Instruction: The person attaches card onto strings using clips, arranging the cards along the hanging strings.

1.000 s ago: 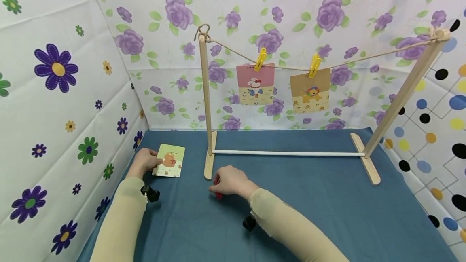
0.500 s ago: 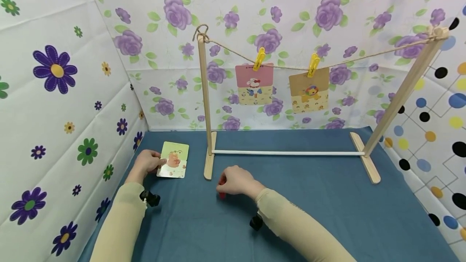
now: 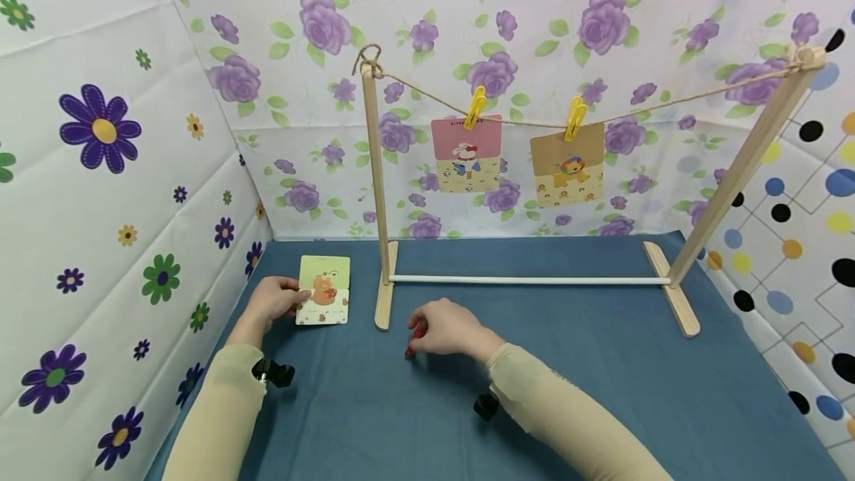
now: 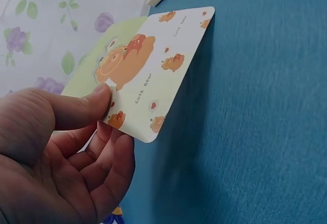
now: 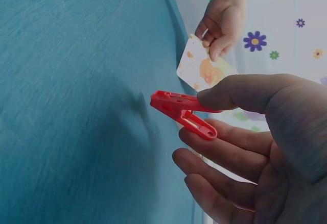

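Observation:
My left hand point(image 3: 272, 303) pinches a green-and-white bear card point(image 3: 323, 291) by its left edge, thumb on the printed side. In the left wrist view the card point(image 4: 153, 71) is held tilted, with a shadow on the blue cloth beside it. Left of centre, my right hand point(image 3: 449, 328) holds a red clothespin point(image 5: 176, 104) between thumb and fingers. Its two handles stand apart in the right wrist view, and the jaw end points away from the palm. Only part of the red clothespin shows in the head view.
A wooden rack with a left post point(image 3: 377, 169), a right post point(image 3: 744, 169) and a white bottom rod point(image 3: 528, 280) stands at the back. On its string point(image 3: 695, 99), yellow clothespins point(image 3: 476, 108) hold a pink card point(image 3: 466, 154) and a brown card point(image 3: 568, 167). Patterned cloth walls surround the blue cloth.
The left hand has shifted the bear card a little rightward and turned it more upright. The right hand has moved right with the red clothespin, which has turned in its fingers.

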Demonstrator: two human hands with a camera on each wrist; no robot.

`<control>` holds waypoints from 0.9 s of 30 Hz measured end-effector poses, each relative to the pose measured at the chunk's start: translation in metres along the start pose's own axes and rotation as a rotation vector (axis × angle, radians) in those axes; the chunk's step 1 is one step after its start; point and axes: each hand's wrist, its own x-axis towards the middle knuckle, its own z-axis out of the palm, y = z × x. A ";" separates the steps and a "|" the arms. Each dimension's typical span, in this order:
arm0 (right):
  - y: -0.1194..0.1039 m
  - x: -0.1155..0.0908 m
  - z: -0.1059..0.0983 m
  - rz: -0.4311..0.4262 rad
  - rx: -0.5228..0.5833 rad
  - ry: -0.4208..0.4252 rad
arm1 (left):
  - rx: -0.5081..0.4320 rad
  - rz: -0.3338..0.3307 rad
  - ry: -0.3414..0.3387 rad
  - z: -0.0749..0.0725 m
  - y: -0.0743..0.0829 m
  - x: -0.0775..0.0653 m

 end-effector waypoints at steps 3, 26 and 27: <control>0.002 -0.003 -0.004 0.002 -0.008 -0.006 | -0.020 0.020 0.001 0.002 0.003 -0.005; 0.030 -0.023 -0.019 -0.037 -0.029 0.053 | -0.182 0.119 0.051 0.012 0.001 -0.018; 0.032 -0.024 -0.020 -0.051 -0.021 0.058 | -0.189 0.118 0.058 0.012 0.001 -0.018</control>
